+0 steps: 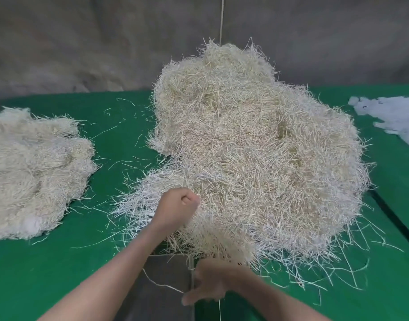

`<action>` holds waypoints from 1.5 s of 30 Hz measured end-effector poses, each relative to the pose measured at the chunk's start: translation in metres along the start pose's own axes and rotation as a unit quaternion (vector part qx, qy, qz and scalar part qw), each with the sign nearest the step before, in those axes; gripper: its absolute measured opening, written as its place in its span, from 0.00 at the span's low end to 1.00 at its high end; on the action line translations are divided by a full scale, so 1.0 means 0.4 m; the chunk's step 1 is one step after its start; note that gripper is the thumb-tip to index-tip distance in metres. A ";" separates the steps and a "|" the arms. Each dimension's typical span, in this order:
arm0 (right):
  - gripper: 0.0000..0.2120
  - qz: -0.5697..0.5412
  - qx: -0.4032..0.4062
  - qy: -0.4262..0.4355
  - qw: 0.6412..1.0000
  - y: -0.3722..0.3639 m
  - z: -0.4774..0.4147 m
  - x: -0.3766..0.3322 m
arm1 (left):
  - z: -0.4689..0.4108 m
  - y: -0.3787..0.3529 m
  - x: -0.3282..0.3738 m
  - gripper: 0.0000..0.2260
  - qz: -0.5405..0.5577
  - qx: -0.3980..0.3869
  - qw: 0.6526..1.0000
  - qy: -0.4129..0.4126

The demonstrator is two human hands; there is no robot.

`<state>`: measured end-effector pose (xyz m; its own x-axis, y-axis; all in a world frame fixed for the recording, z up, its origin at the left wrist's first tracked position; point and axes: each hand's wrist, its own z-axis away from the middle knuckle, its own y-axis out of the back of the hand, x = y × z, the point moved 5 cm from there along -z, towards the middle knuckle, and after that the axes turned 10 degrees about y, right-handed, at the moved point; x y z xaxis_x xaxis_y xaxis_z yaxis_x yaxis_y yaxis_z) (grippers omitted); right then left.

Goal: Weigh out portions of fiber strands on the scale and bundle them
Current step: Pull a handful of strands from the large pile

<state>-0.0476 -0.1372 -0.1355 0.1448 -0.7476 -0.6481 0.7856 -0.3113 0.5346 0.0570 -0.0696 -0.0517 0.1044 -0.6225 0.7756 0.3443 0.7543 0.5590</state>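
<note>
grey cloth wall (83,42) fills the back. green table cover (48,274) lies below it and runs from side to side.

on the green cover sits a big heap of fiber strands (256,147). it is pale and messy, and it takes up the middle and reaches up in front of the wall. loose strands stick out all round it and lie on the green near it.

a smaller heap (36,170) of the same stuff lies at the left, apart from the big one. some white fluffy bits (393,117) lie at the far right edge.

a dark grey patch (166,272) shows at the near edge of the big heap, between the two arms.

the left hand (179,205) is at the near left side of the big heap. its fingers are curled tight in a fist, and it grips strands at the heap's edge.

the right hand (208,286) is lower, just under the near edge of the heap. it is blurry, so i cannot tell if its fingers are together or apart.

a thin string (161,283) runs over the dark patch to the right hand.
</note>
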 end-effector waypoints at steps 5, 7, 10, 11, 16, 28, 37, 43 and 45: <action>0.17 -0.136 -0.009 -0.004 0.991 -0.008 -0.020 0.007 | -0.011 0.010 0.010 0.06 0.001 0.031 0.999 -0.011; 0.17 -0.158 -0.004 0.009 0.987 -0.013 -0.022 0.008 | -0.013 0.005 0.011 0.07 -0.002 0.027 1.000 -0.013; 0.14 -0.148 0.016 0.023 0.989 -0.001 -0.021 0.006 | -0.012 0.003 0.015 0.06 -0.011 0.034 0.999 -0.020; 0.13 -0.144 0.050 0.024 0.988 0.023 -0.021 0.005 | -0.011 0.004 0.017 0.06 -0.009 0.040 0.999 -0.025; 0.13 -0.076 0.354 0.020 0.932 0.233 0.042 0.008 | -0.007 0.012 0.027 0.05 0.018 0.080 0.995 -0.048; 0.31 0.093 0.425 -0.153 0.887 0.464 0.111 0.142 | -0.017 0.070 0.063 0.18 0.127 0.225 0.965 -0.042; 0.15 -0.191 0.476 0.158 0.844 0.668 0.199 -0.069 | -0.119 -0.007 0.247 0.30 0.147 -0.004 0.988 -0.052; 0.38 -0.090 0.457 0.053 0.883 0.705 0.299 0.061 | -0.186 0.047 0.226 0.20 0.304 0.039 0.949 0.079; 0.49 0.007 0.305 -0.033 0.952 0.634 0.240 0.096 | -0.183 0.057 0.230 0.10 0.316 0.027 0.946 0.066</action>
<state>0.0995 -0.3014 0.0272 0.0991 -0.7829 -0.6142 0.2850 -0.5690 0.7713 0.1426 -0.1249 0.0108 0.3903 -0.0619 0.9186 0.1267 0.9919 0.0130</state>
